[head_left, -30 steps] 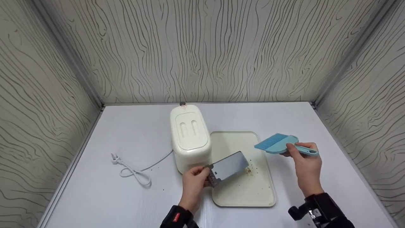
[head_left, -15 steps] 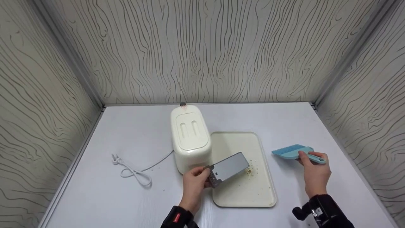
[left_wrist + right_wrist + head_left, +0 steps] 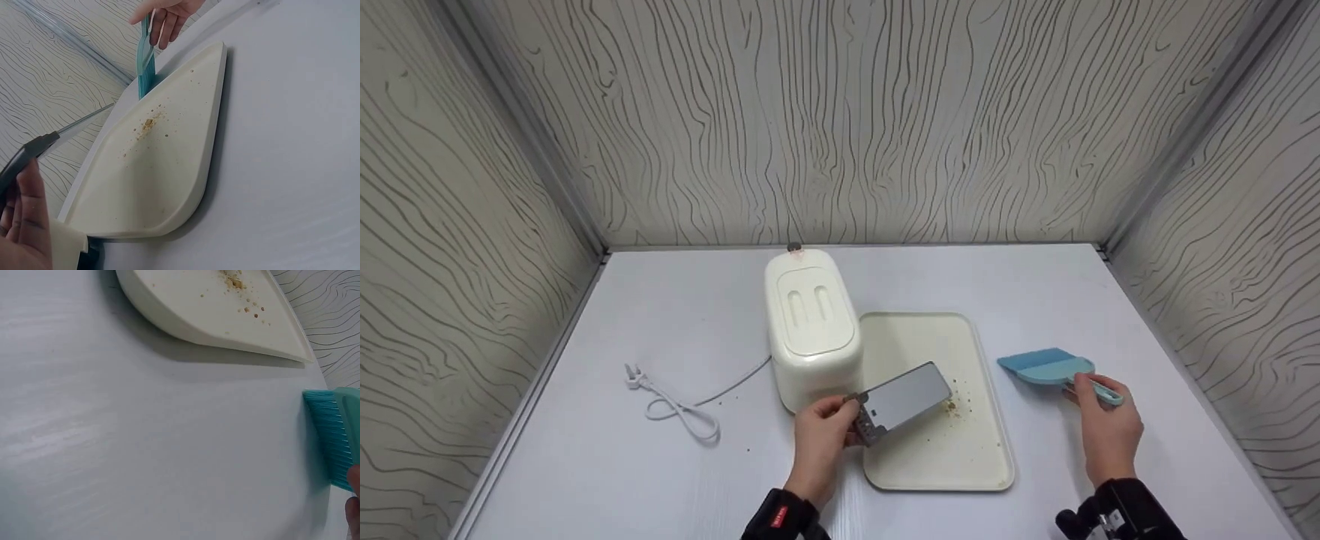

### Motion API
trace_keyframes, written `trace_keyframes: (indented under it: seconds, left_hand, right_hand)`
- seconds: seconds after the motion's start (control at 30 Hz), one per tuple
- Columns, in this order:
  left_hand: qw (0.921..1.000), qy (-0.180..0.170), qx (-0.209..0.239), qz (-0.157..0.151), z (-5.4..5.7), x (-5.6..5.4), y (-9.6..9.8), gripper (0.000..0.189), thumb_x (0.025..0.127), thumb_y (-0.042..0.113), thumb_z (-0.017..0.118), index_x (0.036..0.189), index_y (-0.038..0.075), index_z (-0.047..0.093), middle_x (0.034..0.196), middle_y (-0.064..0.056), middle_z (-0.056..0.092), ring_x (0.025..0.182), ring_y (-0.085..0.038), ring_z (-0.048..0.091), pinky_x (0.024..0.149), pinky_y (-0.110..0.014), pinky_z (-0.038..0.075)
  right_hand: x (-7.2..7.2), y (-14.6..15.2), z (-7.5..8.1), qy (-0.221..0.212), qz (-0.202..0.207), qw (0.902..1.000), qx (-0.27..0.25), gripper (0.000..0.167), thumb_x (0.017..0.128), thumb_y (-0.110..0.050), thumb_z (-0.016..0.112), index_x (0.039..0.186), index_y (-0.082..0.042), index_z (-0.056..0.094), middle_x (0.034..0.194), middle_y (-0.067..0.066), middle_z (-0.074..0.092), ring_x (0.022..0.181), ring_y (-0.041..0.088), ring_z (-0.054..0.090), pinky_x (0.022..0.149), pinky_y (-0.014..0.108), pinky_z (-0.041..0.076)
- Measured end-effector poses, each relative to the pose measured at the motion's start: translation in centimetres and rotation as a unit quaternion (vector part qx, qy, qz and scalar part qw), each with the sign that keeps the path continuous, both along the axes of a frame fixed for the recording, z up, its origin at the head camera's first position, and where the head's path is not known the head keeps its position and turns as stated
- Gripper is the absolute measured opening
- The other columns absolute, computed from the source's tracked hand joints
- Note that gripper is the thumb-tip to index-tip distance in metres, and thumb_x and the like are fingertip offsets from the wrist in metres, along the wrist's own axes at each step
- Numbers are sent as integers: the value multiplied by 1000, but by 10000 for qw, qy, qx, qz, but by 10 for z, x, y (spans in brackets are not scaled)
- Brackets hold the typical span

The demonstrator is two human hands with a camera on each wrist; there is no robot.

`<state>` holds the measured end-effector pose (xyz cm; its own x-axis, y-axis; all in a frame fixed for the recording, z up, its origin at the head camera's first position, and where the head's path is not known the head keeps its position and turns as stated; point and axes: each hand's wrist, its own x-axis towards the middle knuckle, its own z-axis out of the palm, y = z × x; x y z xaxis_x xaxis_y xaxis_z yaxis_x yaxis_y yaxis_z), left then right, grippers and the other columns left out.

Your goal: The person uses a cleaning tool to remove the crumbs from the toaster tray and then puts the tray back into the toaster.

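Observation:
My left hand (image 3: 819, 442) pinches the dark perforated end of a flat grey metal crumb tray (image 3: 907, 397), which slants over the left part of a cream serving tray (image 3: 930, 469). Brown crumbs (image 3: 148, 124) lie scattered on the serving tray, just beyond the crumb tray's far end. To the right of the serving tray, my right hand (image 3: 1110, 427) grips a light blue brush (image 3: 1054, 369) by its handle. Its bristles (image 3: 329, 433) point left and down, close to the table. A cream toaster (image 3: 814, 311) with a two-slot lid stands beyond my left hand.
A white power cord (image 3: 682, 412) with its plug (image 3: 634, 376) lies on the table (image 3: 660, 480) left of the toaster. Small specks dot the tabletop near it. Wood-grain panels (image 3: 840, 120) enclose the table at the back and sides.
My right hand has carried the brush right and nearer to me, off the serving tray's edge, then tilted it. The left hand and crumb tray have stayed nearly still.

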<state>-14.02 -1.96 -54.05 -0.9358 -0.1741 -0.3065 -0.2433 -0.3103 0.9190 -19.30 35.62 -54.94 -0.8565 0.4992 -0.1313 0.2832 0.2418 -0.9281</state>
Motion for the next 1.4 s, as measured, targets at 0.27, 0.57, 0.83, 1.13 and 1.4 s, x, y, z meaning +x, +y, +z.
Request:
trace_keyframes:
  seconds: [0.27, 0.57, 0.83, 1.13, 1.4]
  left_hand:
    - [10000, 25, 31, -16, -4, -1, -1, 19, 91, 10, 69, 103, -5, 72, 86, -9, 69, 65, -16, 66, 64, -32, 60]
    - [10000, 43, 15, -25, -3, 0, -2, 19, 92, 10, 69, 102, -5, 72, 86, -9, 69, 64, -16, 65, 64, -32, 60]
    - [10000, 46, -29, 8, -1, 2, -3, 19, 89, 9, 68, 102, -5, 73, 86, -9, 70, 63, -15, 66, 62, -30, 60]
    - [10000, 6, 7, 12, -1, 2, -2, 21, 89, 9, 70, 104, -5, 73, 88, -10, 69, 66, -15, 66, 63, -30, 59]
    - [10000, 1, 34, 2, -3, 2, -3, 20, 90, 9, 70, 104, -5, 72, 89, -10, 70, 65, -16, 67, 64, -31, 60]
  right_hand:
    - [6, 5, -4, -144, -109, 9874, 1569, 55, 96, -51, 65, 124, -4, 59, 93, 1, 77, 71, -13, 57, 58, 15, 48]
    - [6, 7, -10, -317, 138, 9672, 2518, 47, 98, -37, 68, 118, 5, 60, 99, 24, 71, 81, 25, 60, 55, 19, 41]
    - [6, 5, -18, 6, 354, 9394, 3410, 40, 95, -27, 72, 105, 10, 63, 70, 19, 67, 66, 32, 57, 78, 52, 37]
    - [4, 5, -22, -204, 736, 9168, 3921, 40, 93, -27, 72, 96, 11, 63, 67, 20, 65, 64, 35, 60, 85, 61, 39]
    - [3, 6, -29, -596, 979, 9073, 4046, 34, 91, -27, 72, 88, 7, 67, 72, 15, 64, 75, 34, 54, 81, 54, 38]
